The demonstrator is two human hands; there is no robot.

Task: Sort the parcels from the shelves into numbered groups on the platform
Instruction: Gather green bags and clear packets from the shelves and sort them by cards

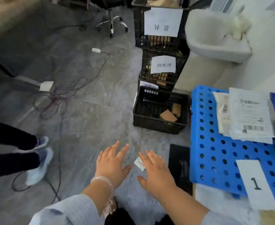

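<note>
My left hand (111, 163) and my right hand (156, 172) hover side by side over the grey floor, fingers spread, holding nothing. To the right lies the blue perforated platform (214, 143). Flat white plastic parcels (249, 114) with barcode labels are piled on its far part. A white paper marked "1" (256, 184) lies on its near part. A black floor crate (159, 109) ahead holds two small brown cardboard boxes (168, 116). Behind it stand stacked black crates (161, 44) with white paper signs.
Another person's legs and light shoes (37, 166) stand at the left. Tangled cables (58, 98) run over the floor. A small white slip (140, 164) lies between my hands. An office chair base (111, 25) is at the back, a white basin (214, 38) at the upper right.
</note>
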